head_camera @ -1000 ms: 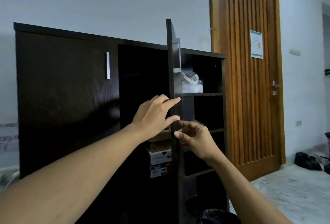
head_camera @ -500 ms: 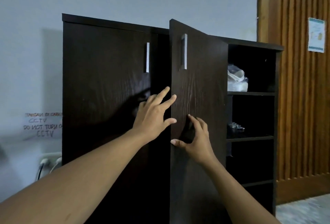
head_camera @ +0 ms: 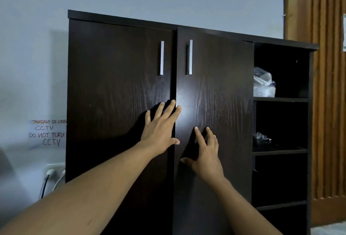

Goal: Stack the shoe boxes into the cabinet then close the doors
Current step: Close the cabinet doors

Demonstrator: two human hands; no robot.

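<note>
Task is being judged nearly done: both doors of the cabinet (head_camera: 119,17) are being shown almost flush. No shoe boxes are being seen; they're presumably inside, hidden behind the doors. The left door (head_camera: 116,94) is looking shut. The right door (head_camera: 215,94) is being pressed in, w/ a thin dark seam showing between the two, so whether it's fully seated can't be told. What's probably left: a last push, then hands off.

The left hand (head_camera: 161,128) is being laid flat, fingers spread, across the seam, grasping nothing. The right hand (head_camera: 204,152) is being held open too, fingertips (head_camera: 196,129) touching the right door, nothing gripped.

Door surfaces are being seen as dark wood-grain, w/ two silver handles (head_camera: 162,58) near the seam. Open shelves (head_camera: 280,100) at the right are being left uncovered; a plastic bag (head_camera: 264,85) is sitting on the top one. Behind: a pale wall, a handwritten CCTV note (head_camera: 47,133), a socket w/ plugs (head_camera: 50,171) and a slatted wooden door (head_camera: 325,103).
</note>
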